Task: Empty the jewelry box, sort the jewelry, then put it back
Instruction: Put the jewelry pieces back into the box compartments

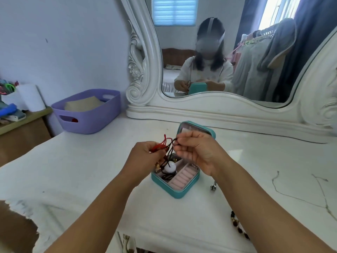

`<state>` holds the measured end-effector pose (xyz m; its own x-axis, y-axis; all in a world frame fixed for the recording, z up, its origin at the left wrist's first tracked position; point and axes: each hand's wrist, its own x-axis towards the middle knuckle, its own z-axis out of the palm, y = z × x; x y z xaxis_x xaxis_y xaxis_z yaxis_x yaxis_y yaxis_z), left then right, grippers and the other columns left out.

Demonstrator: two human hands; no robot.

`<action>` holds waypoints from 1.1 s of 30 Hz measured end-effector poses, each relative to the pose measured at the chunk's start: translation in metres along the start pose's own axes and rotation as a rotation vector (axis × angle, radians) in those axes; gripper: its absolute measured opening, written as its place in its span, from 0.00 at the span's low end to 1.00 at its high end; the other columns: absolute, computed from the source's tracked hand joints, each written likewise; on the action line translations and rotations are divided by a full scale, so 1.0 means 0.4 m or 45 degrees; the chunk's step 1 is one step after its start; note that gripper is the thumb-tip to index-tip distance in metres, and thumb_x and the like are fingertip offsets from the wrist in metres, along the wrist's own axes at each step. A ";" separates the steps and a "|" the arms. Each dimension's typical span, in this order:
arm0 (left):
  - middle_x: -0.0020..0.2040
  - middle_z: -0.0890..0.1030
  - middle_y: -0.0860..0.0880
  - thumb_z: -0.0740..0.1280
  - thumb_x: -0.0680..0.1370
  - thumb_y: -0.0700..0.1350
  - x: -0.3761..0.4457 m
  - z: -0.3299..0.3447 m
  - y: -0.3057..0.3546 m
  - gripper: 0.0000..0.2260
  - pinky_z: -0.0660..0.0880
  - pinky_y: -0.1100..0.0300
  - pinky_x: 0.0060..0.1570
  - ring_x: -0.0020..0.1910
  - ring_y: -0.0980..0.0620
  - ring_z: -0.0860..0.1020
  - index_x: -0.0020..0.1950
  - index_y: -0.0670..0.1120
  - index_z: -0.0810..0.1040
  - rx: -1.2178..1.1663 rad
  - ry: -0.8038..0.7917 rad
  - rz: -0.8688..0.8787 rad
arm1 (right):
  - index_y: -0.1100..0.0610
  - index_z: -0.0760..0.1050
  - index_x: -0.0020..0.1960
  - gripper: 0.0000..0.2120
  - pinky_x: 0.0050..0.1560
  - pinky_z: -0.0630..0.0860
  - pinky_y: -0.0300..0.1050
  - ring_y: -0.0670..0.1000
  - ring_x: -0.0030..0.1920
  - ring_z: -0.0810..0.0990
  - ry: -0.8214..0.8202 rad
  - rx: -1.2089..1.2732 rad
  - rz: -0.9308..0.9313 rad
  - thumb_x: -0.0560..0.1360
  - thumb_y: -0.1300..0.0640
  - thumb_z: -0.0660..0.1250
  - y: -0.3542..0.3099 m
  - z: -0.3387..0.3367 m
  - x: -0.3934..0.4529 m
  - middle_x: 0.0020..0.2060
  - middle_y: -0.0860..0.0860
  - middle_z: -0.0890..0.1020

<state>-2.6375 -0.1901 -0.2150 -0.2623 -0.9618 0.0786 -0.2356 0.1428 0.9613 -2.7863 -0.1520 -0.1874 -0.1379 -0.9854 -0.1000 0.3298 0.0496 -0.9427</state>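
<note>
Two bare forearms reach in from the near edge over the white surface (73, 161). At far left stands one purple basket (87, 114). Next, the left hand (144, 154) has its fingers closed around one red cord (161, 146), whose loops stick up above the knuckles. Just right of it, the right hand (197, 150) pinches one dark cord (170, 152) between thumb and forefinger, the other fingers loosely curled. That cord hangs down into the one teal jewelry box (179, 190), which sits open on the surface beneath both hands, its lid upright. Inside lie one white round bead (170, 168) and one row of pink ring rolls (182, 177). Right of the box lies one small silver piece (213, 187), nearer the camera one string of dark beads (237, 225), and furthest right one thin chain (299, 199).
</note>
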 end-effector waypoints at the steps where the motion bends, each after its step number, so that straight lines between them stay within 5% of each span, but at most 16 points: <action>1: 0.33 0.80 0.48 0.67 0.74 0.37 -0.003 0.004 -0.011 0.05 0.70 0.72 0.27 0.29 0.57 0.75 0.41 0.45 0.82 0.017 0.002 -0.010 | 0.63 0.76 0.40 0.06 0.29 0.80 0.37 0.48 0.26 0.81 0.035 -0.083 0.042 0.72 0.72 0.64 0.012 -0.003 -0.001 0.28 0.55 0.81; 7: 0.34 0.83 0.51 0.69 0.72 0.36 -0.010 0.009 -0.031 0.08 0.72 0.74 0.29 0.27 0.64 0.77 0.41 0.48 0.84 0.097 -0.002 0.042 | 0.56 0.77 0.36 0.10 0.30 0.76 0.38 0.47 0.28 0.77 0.104 -0.969 -0.111 0.70 0.70 0.67 0.065 -0.019 0.005 0.30 0.53 0.79; 13: 0.37 0.83 0.48 0.69 0.70 0.34 -0.019 -0.014 -0.026 0.07 0.72 0.73 0.31 0.33 0.62 0.79 0.44 0.43 0.83 0.163 -0.112 -0.068 | 0.59 0.81 0.42 0.06 0.36 0.72 0.29 0.45 0.37 0.76 -0.128 -1.424 -0.315 0.69 0.67 0.68 0.088 -0.021 0.005 0.37 0.49 0.80; 19: 0.37 0.81 0.49 0.63 0.74 0.35 -0.024 -0.035 -0.025 0.09 0.68 0.62 0.35 0.37 0.54 0.71 0.44 0.45 0.81 0.020 -0.240 -0.293 | 0.59 0.83 0.46 0.11 0.38 0.71 0.24 0.37 0.36 0.75 -0.334 -1.483 -0.338 0.70 0.69 0.64 0.062 -0.032 -0.010 0.37 0.44 0.79; 23: 0.28 0.78 0.53 0.68 0.72 0.40 -0.036 -0.018 -0.033 0.03 0.65 0.66 0.31 0.26 0.62 0.71 0.40 0.43 0.82 0.128 -0.257 -0.199 | 0.64 0.82 0.42 0.06 0.44 0.75 0.44 0.49 0.40 0.77 -0.448 -1.529 -0.333 0.70 0.66 0.65 0.052 -0.049 -0.018 0.40 0.57 0.80; 29: 0.24 0.73 0.53 0.72 0.69 0.42 -0.045 -0.017 -0.029 0.09 0.61 0.71 0.26 0.24 0.61 0.67 0.29 0.45 0.80 0.328 -0.377 -0.135 | 0.58 0.84 0.43 0.04 0.41 0.73 0.39 0.44 0.38 0.74 -0.497 -1.571 -0.285 0.69 0.59 0.72 0.051 -0.066 -0.015 0.40 0.52 0.77; 33: 0.39 0.84 0.47 0.69 0.72 0.40 -0.051 -0.033 -0.014 0.04 0.66 0.69 0.28 0.32 0.59 0.72 0.45 0.45 0.82 0.234 -0.521 -0.247 | 0.57 0.83 0.42 0.04 0.46 0.75 0.37 0.44 0.42 0.76 -0.414 -1.475 -0.278 0.67 0.63 0.72 0.051 -0.082 -0.015 0.43 0.48 0.75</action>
<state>-2.6184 -0.1746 -0.2184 -0.5346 -0.8095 -0.2428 -0.4681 0.0445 0.8825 -2.8093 -0.1396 -0.2165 0.2082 -0.9778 0.0232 -0.7208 -0.1695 -0.6721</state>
